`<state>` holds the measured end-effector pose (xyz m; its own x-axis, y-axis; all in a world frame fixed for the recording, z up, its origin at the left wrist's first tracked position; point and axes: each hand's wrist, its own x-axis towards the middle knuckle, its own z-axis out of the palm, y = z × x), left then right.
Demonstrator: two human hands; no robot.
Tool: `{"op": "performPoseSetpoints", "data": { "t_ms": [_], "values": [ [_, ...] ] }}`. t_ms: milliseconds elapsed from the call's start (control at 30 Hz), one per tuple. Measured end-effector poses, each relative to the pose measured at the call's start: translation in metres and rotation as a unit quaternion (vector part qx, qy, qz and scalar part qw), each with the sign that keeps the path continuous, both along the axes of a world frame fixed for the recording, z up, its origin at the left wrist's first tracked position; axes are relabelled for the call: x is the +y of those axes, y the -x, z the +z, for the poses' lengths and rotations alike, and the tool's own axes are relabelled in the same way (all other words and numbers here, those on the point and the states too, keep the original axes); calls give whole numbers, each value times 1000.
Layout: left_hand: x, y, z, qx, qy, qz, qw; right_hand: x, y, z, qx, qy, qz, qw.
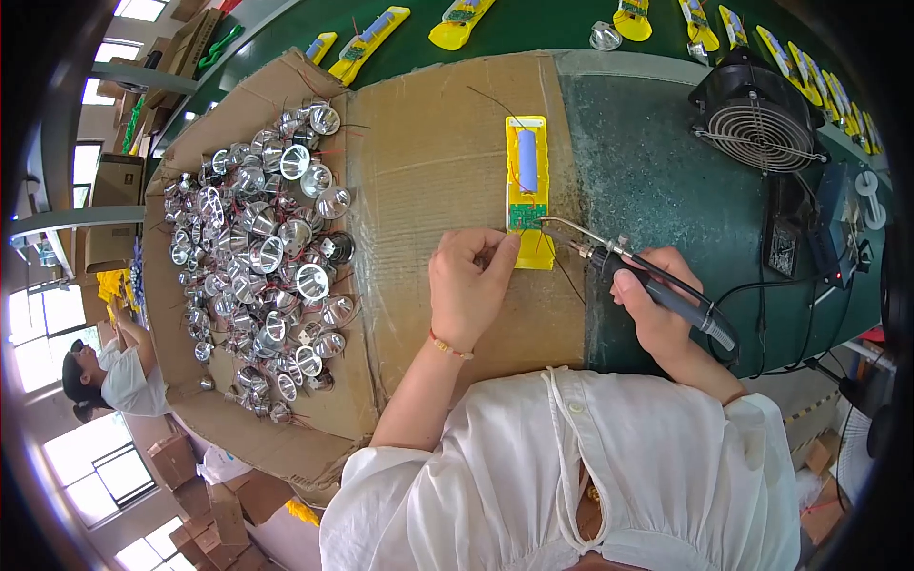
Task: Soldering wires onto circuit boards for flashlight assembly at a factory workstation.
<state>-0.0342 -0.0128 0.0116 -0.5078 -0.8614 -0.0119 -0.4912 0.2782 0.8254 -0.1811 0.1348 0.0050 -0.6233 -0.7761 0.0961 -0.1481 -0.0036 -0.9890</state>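
Note:
A yellow plastic housing [535,252] lies lengthwise on the cardboard sheet, holding a lavender cylindrical battery [526,157] and a small green circuit board [525,216]. My left hand [469,281] is at the housing's lower left edge, thumb and forefinger pinched together; what they grip is too small to make out. My right hand [661,300] is closed round a black soldering iron [669,297] with a curved metal feed tube [578,231]. The iron's tip points at the right side of the board; whether it touches is unclear. Thin dark wires stick out from the housing.
To the left, a cardboard tray [262,445] is heaped with silver reflector cups [268,254] with wires. A black fan [759,128] stands at the right, near a power unit [830,224] and cables. More yellow housings [369,45] line the far bench. Another person [129,371] works at far left.

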Motion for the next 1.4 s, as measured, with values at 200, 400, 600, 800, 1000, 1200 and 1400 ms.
{"op": "performPoseSetpoints", "data": {
  "t_ms": [200,400,600,800,1000,1200,1400],
  "values": [
    [-1,4,-4,63,-4,23,998,-6,-3,1,-31,10,-12,999],
    [-2,4,-10,59,22,26,998,-14,-6,-4,-49,15,-17,999],
    [-1,4,-11,40,29,16,999,-15,-4,-7,-57,10,-10,998],
    [0,5,-11,49,23,31,998,-12,-7,1,-114,26,-23,993],
    [0,6,-9,49,29,51,997,-6,-4,-2,-101,32,-9,994],
    [1,3,-7,118,-47,90,988,-2,-3,3,-89,28,-15,996],
    [2,3,-5,79,-6,-17,997,-1,-2,-1,-94,15,-17,995]
  ]
}}
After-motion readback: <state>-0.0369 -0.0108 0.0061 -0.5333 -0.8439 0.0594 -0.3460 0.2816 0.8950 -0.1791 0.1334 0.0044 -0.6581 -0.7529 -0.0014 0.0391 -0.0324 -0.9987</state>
